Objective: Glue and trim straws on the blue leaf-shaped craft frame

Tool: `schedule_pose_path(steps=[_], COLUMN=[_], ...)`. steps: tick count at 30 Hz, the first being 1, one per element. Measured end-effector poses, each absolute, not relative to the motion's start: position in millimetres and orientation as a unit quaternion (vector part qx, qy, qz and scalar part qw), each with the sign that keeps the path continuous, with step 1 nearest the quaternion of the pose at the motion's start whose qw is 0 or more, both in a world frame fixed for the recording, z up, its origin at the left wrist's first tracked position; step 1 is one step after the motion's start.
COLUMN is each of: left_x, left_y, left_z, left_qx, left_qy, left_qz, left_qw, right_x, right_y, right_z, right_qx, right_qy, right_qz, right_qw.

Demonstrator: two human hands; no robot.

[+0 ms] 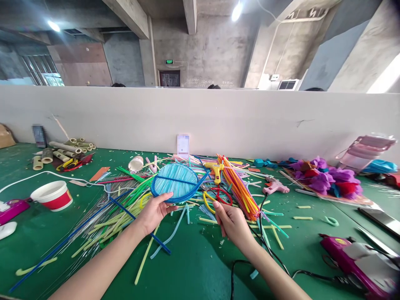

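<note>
A round blue disc [174, 171] has a dark blue rim, light blue strands inside and a dark bar across it. My left hand [160, 211] holds its lower edge, thumb on top and fingers underneath. To the right, my right hand [230, 220] is closed in a pinch, thumb against forefinger; whatever it grips, if anything, is too small to make out. Just beyond that hand lie red-handled scissors [225, 196] and a yellow curved piece [208, 204]. Behind them rests a yellow glue gun [215, 168]. Loose yellow-green pipe cleaners [108, 227] spread under and beside my left arm.
Orange pipe cleaners [240, 187] lie bundled beside a pink glue gun [275, 186]. A paper cup [53, 196] and bamboo pieces [67, 148] stand left. Purple flowers [321, 179] and a purple power strip [353, 260] sit right. A black cord [275, 252] runs near my right arm.
</note>
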State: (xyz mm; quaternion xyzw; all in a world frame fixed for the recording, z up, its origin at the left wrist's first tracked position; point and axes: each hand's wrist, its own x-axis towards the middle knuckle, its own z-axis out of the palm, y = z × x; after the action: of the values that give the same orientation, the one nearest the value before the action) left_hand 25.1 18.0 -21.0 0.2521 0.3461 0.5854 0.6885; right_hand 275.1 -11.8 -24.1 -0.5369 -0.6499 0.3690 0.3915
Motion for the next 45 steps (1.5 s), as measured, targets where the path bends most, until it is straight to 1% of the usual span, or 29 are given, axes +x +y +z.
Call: schedule_pose_path(steps=[2,6,8,12,16,18,20,23,25,27,32,35,37,39,42,43,45], left_x=[25,26,26,26,26,26,26,26,25,25,26,25,24,23,22,21,19], left_y=[18,18,18,17,18,18,18,18,18,18,18,18,18,19,20,20,21], left_z=[-21,-20,-19,-18,-18,-19,-20,-21,-21,-20,-16,-15,-16,-16,-14,-13,-11], left_qx=[0.251,0.254,0.255,0.253,0.248,0.25,0.253,0.253,0.249,0.24,0.24,0.239,0.228,0.214,0.183,0.17,0.145], left_qy=[0.348,0.353,0.353,0.352,0.356,0.356,0.356,0.357,0.357,0.357,0.37,0.369,0.367,0.364,0.357,0.353,0.345], left_qz=[0.584,0.577,0.577,0.578,0.582,0.581,0.58,0.579,0.581,0.586,0.589,0.591,0.592,0.594,0.597,0.599,0.6], left_qw=[0.689,0.691,0.691,0.691,0.688,0.688,0.688,0.688,0.687,0.686,0.678,0.677,0.68,0.685,0.695,0.699,0.707], right_x=[275,274,273,276,281,284,286,289,291,292,295,297,298,298,295,292,287], right_y=[-10,-7,-8,-9,-6,-2,3,11,16,19,20,18,17,17,15,13,8], right_z=[-25,-26,-25,-23,-23,-27,-33,-44,-48,-48,-45,-50,-53,-54,-45,-40,-30], right_qx=[-0.518,-0.421,-0.397,-0.434,-0.491,-0.524,-0.557,-0.574,-0.583,-0.599,-0.619,-0.608,-0.599,-0.586,-0.534,-0.511,-0.475], right_qy=[-0.651,-0.658,-0.663,-0.703,-0.672,-0.667,-0.69,-0.75,-0.768,-0.768,-0.765,-0.769,-0.761,-0.732,-0.644,-0.61,-0.556], right_qz=[0.366,0.409,0.414,0.329,0.308,0.267,0.186,0.068,0.026,0.002,-0.012,-0.02,0.006,0.085,0.283,0.35,0.456], right_qw=[0.417,0.471,0.481,0.457,0.46,0.457,0.423,0.322,0.265,0.227,0.178,0.195,0.25,0.338,0.469,0.494,0.507])
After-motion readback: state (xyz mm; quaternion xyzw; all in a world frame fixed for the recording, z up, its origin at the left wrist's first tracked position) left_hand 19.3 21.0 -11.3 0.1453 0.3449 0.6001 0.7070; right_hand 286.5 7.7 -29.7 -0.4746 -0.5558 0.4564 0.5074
